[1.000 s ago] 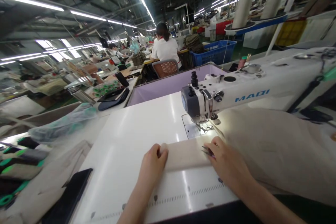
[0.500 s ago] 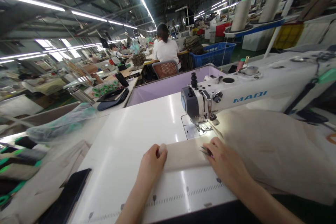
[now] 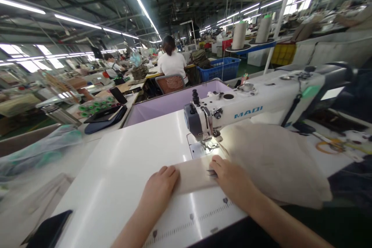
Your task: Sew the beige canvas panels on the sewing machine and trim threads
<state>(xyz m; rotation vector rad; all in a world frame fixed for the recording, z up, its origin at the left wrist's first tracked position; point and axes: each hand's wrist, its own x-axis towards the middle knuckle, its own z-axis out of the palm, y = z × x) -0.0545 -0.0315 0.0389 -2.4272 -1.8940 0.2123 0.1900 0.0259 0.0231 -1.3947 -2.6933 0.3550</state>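
Note:
A beige fabric strip (image 3: 192,176) lies on the white sewing table (image 3: 124,155), below the needle area of a MAQI sewing machine (image 3: 250,104). My left hand (image 3: 162,186) is closed on the strip's left end, fingers curled over it. Near the presser foot, my right hand (image 3: 229,174) has its fingers closed round small dark snips (image 3: 212,173), whose points stick out to the left over the strip. Those fingers also rest at the fabric's right part. A larger beige cloth (image 3: 270,162) spreads from there to the right, under the machine arm.
Lower left is a dark phone-like object (image 3: 49,230). Plastic-wrapped material (image 3: 43,149) lies farther left. A purple-lined bin (image 3: 162,102) stands behind the table, with a seated person (image 3: 172,62) beyond. Orange-handled scissors (image 3: 329,146) lie at right.
The view has turned right, so the scene sits farther left. The fingers of my left hand now lie flatter over the strip's end. My right hand still holds the snips.

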